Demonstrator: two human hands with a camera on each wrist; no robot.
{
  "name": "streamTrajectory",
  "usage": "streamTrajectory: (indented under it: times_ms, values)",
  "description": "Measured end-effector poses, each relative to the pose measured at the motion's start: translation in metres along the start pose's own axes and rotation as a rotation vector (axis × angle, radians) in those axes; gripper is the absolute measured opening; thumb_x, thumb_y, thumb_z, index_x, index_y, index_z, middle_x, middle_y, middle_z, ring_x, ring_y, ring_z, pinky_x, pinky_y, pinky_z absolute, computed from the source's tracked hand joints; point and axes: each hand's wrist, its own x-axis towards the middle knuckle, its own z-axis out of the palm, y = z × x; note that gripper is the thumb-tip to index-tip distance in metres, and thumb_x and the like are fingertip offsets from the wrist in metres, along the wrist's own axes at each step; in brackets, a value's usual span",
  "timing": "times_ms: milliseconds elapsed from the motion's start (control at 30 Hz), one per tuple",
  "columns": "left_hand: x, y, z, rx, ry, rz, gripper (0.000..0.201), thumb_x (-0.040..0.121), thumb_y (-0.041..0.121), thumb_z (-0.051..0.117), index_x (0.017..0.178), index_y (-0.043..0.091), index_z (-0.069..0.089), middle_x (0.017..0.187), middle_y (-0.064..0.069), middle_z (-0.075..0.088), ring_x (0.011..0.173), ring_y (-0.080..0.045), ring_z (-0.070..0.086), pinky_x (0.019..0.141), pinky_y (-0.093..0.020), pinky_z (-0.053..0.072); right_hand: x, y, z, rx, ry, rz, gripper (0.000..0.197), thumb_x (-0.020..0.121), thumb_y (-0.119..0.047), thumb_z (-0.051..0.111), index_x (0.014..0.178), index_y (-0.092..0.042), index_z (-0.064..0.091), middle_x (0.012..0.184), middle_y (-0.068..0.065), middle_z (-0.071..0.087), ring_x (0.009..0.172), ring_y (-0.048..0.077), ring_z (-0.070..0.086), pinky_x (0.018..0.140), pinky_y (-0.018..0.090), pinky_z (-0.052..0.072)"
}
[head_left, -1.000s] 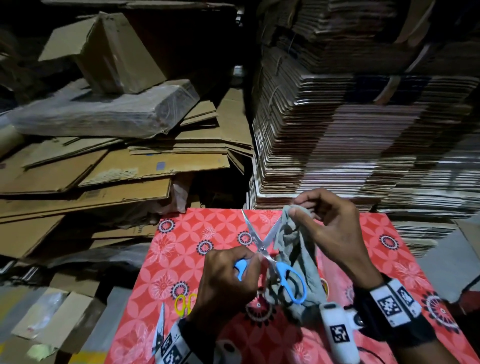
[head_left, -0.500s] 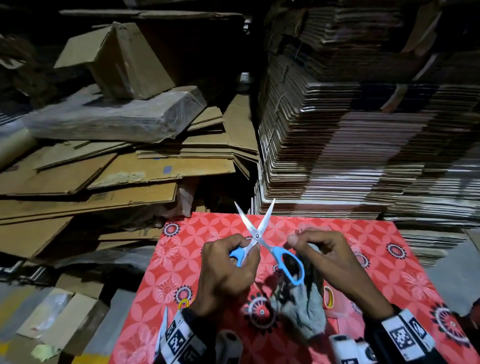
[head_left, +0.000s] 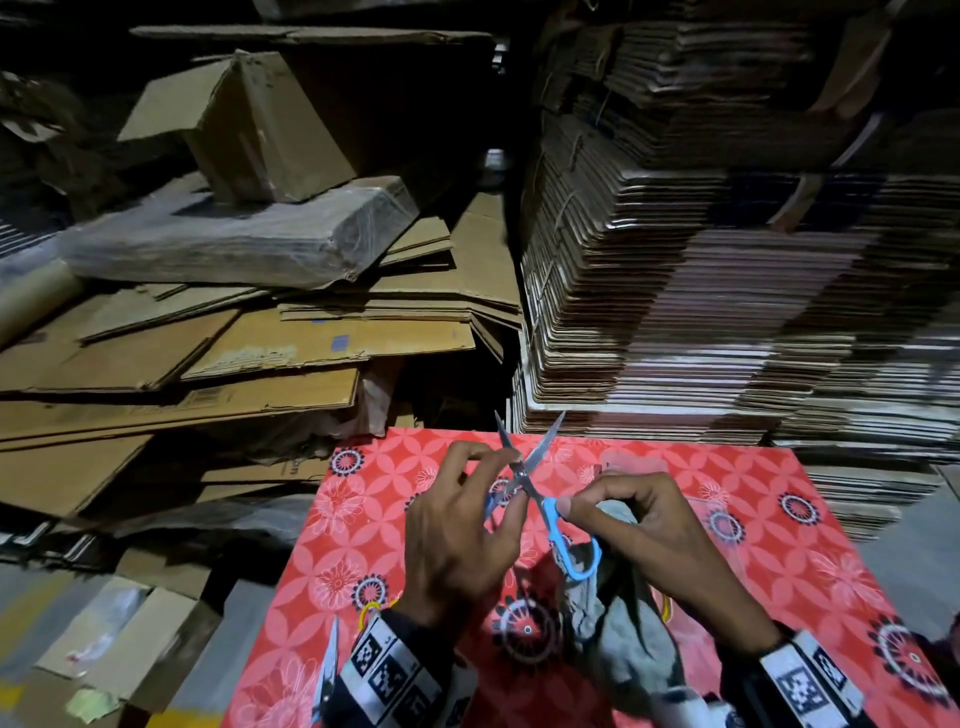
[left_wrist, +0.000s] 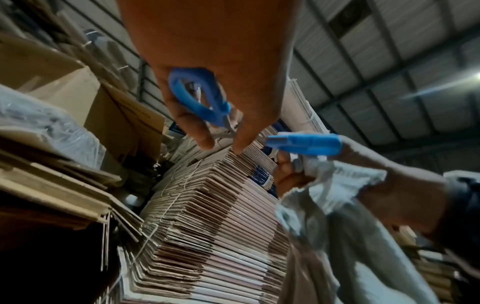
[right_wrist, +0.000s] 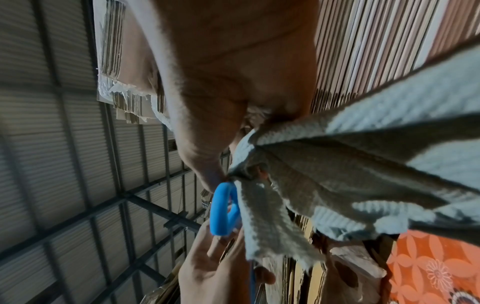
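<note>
Metal blades on the scissors (head_left: 521, 472), shiny; handles blue plastic, smooth, slight gloss. Grey cloth (head_left: 618, 639): ribbed knit, matt, frayed edges. Red floral table cover (head_left: 363, 525): smooth, sheen, looks plastic. Far right cardboard stack (head_left: 701, 322): corrugated, matt, rough edges. Far left bundle (head_left: 223, 239): cardboard under clear glossy plastic wrap.

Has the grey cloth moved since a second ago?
Yes. The grey ribbed cloth dropped off the blue-handled scissors, from the red floral table's far edge toward the person.

Blue-handled scissors (head_left: 540, 512), grey cloth (head_left: 623, 639), red flower-patterned tabletop (head_left: 363, 519).
</note>
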Motion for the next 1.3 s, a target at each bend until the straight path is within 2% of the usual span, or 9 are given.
streamTrajectory:
  times_ms: [167,267,367,500,633,800,967,1100,1300]
  values:
    - [0.000,0.002,0.002,0.013,-0.011,-0.007,0.023,0.090,0.026,0.072,0.113,0.028,0.071,0.104,0.016,0.064,0.067,-0.004,0.061,0.053,-0.025,0.047,0.001,-0.009,0.006,0.043,0.023,-0.010,0.023,0.088,-0.033,0.077,0.072,-0.017,0.081,0.071,0.007,0.072,0.067,0.030,0.068,0.067,0.034,0.052]
    - [0.000,-0.004,0.006,-0.137,-0.017,-0.085,0.021,0.093,0.017,0.072,0.111,0.027,0.071,0.100,0.016,0.066,0.076,-0.001,0.060,0.063,-0.022,0.047,0.002,-0.009,0.008,0.140,0.041,0.003,0.031,0.093,-0.035,0.073,0.070,-0.015,0.077,0.061,-0.002,0.061,0.052,0.013,0.054,0.054,0.021,0.043]
    - [0.001,0.003,0.005,-0.355,-0.012,-0.279,0.007,0.098,0.019,0.074,0.099,0.026,0.072,0.085,0.010,0.069,0.066,-0.009,0.065,0.058,-0.014,0.044,0.005,-0.002,0.005,0.187,0.084,-0.004,0.032,0.093,-0.035,0.067,0.088,-0.006,0.079,0.070,0.001,0.065,0.061,0.006,0.055,0.058,0.016,0.039]
    - [0.004,0.009,0.001,-0.695,-0.050,-0.567,0.025,0.100,0.026,0.066,0.092,0.004,0.076,0.060,-0.025,0.066,0.049,-0.026,0.069,0.050,-0.026,0.051,0.006,-0.001,0.004,0.210,0.084,0.005,0.038,0.075,-0.034,0.052,0.094,-0.017,0.080,0.083,0.040,0.053,0.057,0.028,0.031,0.056,0.033,0.024]
    - [0.005,0.006,-0.002,-0.833,-0.064,-0.664,0.035,0.102,0.023,0.062,0.095,-0.010,0.071,0.061,-0.024,0.069,0.046,-0.023,0.061,0.050,-0.026,0.046,0.007,-0.002,0.002,0.206,0.124,-0.044,0.026,0.077,-0.012,0.055,0.093,-0.017,0.075,0.088,0.010,0.072,0.068,0.017,0.059,0.060,0.023,0.045]
    - [0.006,0.003,-0.007,-0.898,-0.100,-0.756,0.034,0.105,0.024,0.054,0.098,-0.002,0.074,0.076,-0.023,0.074,0.055,-0.023,0.067,0.048,-0.024,0.049,0.010,-0.004,-0.009,0.276,0.186,-0.061,0.030,0.088,0.019,0.063,0.099,-0.009,0.061,0.077,0.007,0.063,0.068,0.024,0.058,0.059,0.024,0.051]
    - [0.009,0.008,-0.016,-0.870,-0.111,-0.694,0.033,0.107,0.021,0.050,0.097,0.002,0.075,0.065,-0.021,0.069,0.048,-0.015,0.062,0.045,-0.019,0.045,0.011,-0.013,-0.013,0.183,0.212,-0.132,0.024,0.080,0.015,0.077,0.089,-0.006,0.072,0.083,-0.002,0.074,0.077,0.011,0.069,0.071,0.018,0.055]
    - [0.010,0.020,-0.017,-0.788,-0.064,-0.588,0.029,0.104,0.020,0.057,0.092,0.003,0.076,0.076,-0.023,0.070,0.048,-0.015,0.065,0.045,-0.020,0.045,0.006,-0.024,0.004,0.013,0.280,-0.207,0.025,0.076,0.006,0.085,0.086,-0.015,0.079,0.088,-0.003,0.079,0.082,0.010,0.074,0.080,0.018,0.056]
    - [0.012,0.033,-0.019,-0.700,0.011,-0.500,0.025,0.094,0.030,0.066,0.087,0.009,0.077,0.075,-0.004,0.076,0.054,-0.023,0.071,0.050,-0.030,0.053,0.004,-0.034,0.020,-0.298,0.401,-0.454,0.021,0.078,-0.001,0.088,0.093,-0.015,0.082,0.092,-0.009,0.075,0.087,0.006,0.072,0.077,0.018,0.054]
